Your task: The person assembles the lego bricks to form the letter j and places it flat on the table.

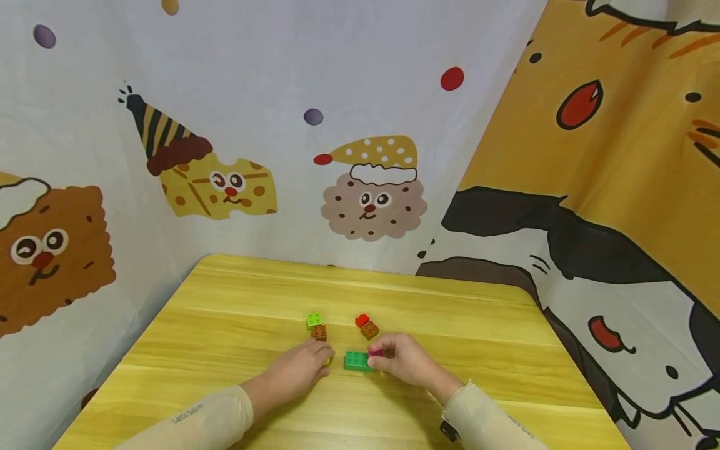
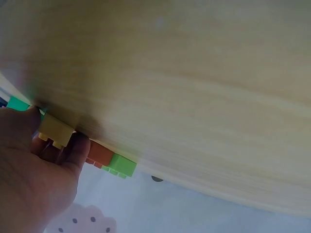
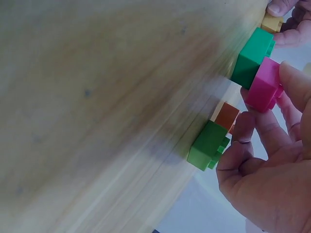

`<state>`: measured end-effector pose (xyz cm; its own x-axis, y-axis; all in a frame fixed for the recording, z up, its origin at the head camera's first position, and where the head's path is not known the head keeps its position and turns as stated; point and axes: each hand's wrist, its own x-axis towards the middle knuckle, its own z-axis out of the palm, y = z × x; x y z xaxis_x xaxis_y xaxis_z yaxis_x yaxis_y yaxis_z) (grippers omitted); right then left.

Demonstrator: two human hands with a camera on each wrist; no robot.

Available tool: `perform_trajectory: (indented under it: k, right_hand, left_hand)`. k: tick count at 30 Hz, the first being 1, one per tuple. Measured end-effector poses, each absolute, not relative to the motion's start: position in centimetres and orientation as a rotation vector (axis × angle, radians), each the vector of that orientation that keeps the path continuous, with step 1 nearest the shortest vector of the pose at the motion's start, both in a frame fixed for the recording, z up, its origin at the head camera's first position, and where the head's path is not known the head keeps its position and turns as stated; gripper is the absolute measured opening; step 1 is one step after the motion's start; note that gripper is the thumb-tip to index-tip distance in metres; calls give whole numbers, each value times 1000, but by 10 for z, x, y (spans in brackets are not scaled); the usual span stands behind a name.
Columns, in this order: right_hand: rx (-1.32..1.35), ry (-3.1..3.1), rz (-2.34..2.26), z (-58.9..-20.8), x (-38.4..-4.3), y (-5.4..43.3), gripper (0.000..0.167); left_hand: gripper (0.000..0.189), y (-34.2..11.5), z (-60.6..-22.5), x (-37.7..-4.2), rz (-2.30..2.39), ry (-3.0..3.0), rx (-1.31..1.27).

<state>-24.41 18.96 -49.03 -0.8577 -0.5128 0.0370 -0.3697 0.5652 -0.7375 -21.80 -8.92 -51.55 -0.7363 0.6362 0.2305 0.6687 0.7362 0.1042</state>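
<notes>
My left hand [image 1: 292, 370] pinches a yellow toy building brick [image 2: 56, 130] between thumb and finger, low over the table. Just past its fingers lie a brown brick [image 1: 319, 332] and a light green brick [image 1: 313, 320], end to end. My right hand [image 1: 407, 361] grips a pink brick [image 3: 264, 86] at the right end of a long green brick [image 1: 356, 360]. Whether the pink brick is pressed onto the green one, I cannot tell. Another green brick [image 3: 209, 145] shows near the right fingers in the right wrist view; the hand hides it from the head view.
Beyond the right hand, a red brick [image 1: 362, 320] touches a second brown brick [image 1: 369, 330]. All lie on a wood-grain table [image 1: 253, 294] with rounded corners. A printed cloth [image 1: 270, 81] with cartoon figures hangs behind the table and along its sides.
</notes>
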Motion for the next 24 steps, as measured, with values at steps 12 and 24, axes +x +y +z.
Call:
perform_trajectory:
  k: [12,24]
  right_hand:
    - [-760,2622,-1166,-490,-244,191,13]
    - [-737,2601,-1182,-490,-243,191,14]
  left_hand:
    - [44,-92,-516,-219,-353,-2725,-1004]
    - [43,-93,-516,-219,-314,-2751,-964]
